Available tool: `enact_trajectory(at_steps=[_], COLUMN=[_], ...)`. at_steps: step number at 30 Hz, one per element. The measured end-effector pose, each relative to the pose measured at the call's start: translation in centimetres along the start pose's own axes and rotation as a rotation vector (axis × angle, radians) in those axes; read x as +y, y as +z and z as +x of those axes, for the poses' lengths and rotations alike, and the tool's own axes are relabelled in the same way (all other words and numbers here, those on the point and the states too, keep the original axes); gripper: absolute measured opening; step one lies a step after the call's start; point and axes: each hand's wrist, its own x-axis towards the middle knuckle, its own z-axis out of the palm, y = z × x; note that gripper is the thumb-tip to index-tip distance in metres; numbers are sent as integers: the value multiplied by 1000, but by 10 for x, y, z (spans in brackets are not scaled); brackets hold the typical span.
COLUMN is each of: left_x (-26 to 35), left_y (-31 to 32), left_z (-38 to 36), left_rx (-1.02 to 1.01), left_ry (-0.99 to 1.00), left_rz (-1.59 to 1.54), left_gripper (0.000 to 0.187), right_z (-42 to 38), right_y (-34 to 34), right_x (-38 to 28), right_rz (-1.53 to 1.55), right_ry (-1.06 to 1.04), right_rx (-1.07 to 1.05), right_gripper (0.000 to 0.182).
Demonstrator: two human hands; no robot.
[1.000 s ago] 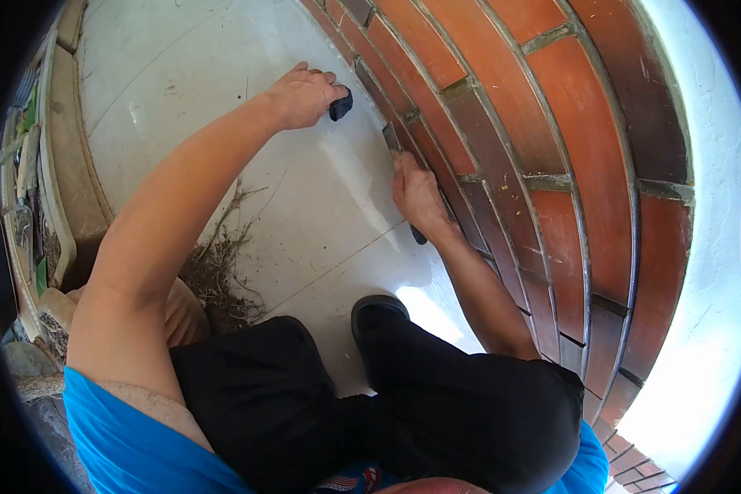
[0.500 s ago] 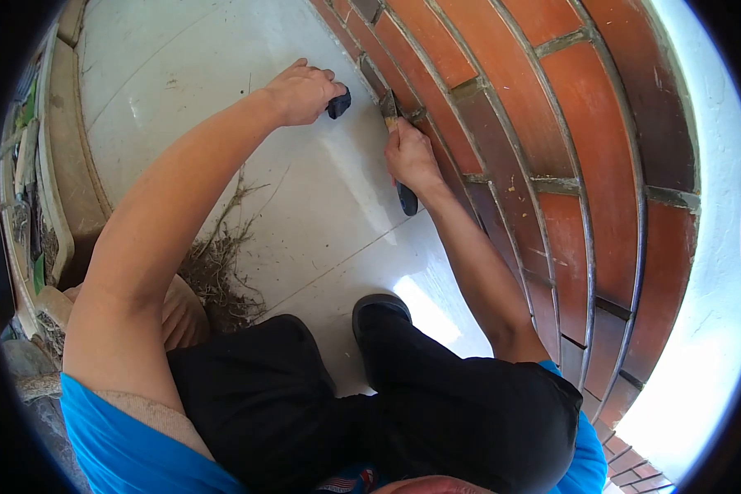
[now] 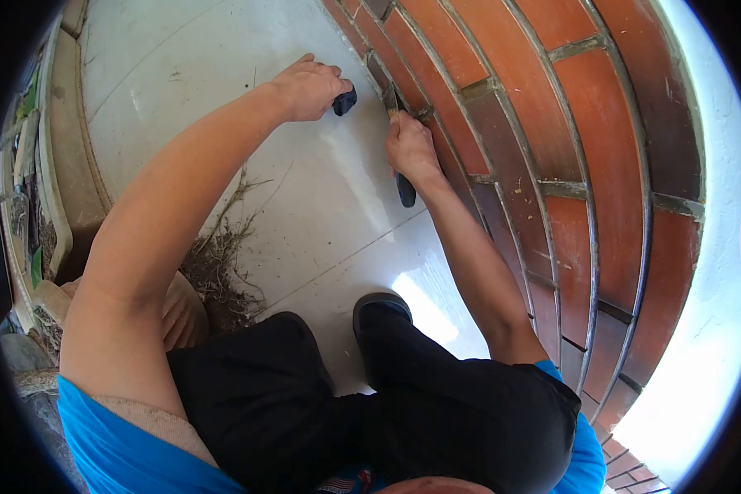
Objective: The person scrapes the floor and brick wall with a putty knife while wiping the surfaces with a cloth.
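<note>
My left hand is closed around a crumpled black cloth, held close over the pale floor tiles beside the wall. My right hand grips a scraper by its dark handle, whose rounded end sticks out below my palm. The scraper's flat metal blade points up and away from me, its tip right at the lowest course of the brick wall. A short gap of floor lies between the cloth and the blade.
Pale floor tiles run between the wall and a beige planter edge on the left. Dry roots and twigs lie by my knee. My shoe is on the floor. A white wall surface borders the bricks at right.
My head view has shifted slightly. The left hand with the black cloth has edged right, nearer the wall; the right hand keeps the scraper at the lowest bricks.
</note>
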Motion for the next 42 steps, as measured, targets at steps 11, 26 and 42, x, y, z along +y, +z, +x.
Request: enact_trajectory(at_steps=[11, 26, 42], left_x=[-3, -15, -28], left_y=[-1, -3, 0], left_z=[4, 0, -2], left_rx=[-34, 145, 169], left_ry=[-13, -93, -142], left_rz=[2, -198, -228], left_gripper=[39, 22, 20], right_z=[-5, 57, 73], right_y=[2, -2, 14], right_x=[11, -74, -100], right_rz=[-123, 289, 520], right_ry=[-194, -176, 26], right_rx=[105, 20, 21], right_gripper=[25, 36, 29])
